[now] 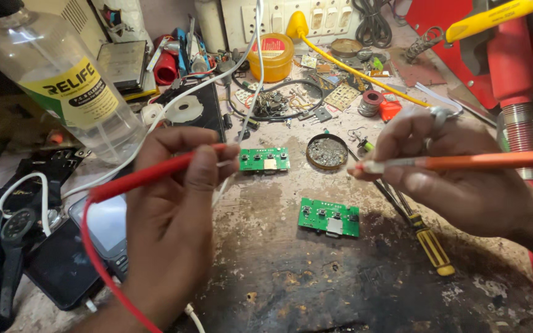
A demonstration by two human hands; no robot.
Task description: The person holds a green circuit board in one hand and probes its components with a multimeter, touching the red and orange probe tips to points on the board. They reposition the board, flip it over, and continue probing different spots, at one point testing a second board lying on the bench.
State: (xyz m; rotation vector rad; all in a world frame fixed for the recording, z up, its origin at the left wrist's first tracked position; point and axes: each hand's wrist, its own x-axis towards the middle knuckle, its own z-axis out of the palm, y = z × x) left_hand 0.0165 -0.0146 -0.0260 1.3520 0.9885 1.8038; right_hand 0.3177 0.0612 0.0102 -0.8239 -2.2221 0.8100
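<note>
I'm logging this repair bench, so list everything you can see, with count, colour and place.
circuit board: 2, green, bench centre, second nearer
round tin: 1, dark, filled with grey scraps, right of the far board
screwdriver: 1, yellow and black handle, under the right hand
plastic bottle: 1, clear with yellow label, top left
jar: 1, amber, back centre
phone: 2, dark, lower left, beside each other
white cable: 1, running from back to left
left hand: holds red probe
right hand: holds orange probe
</note>
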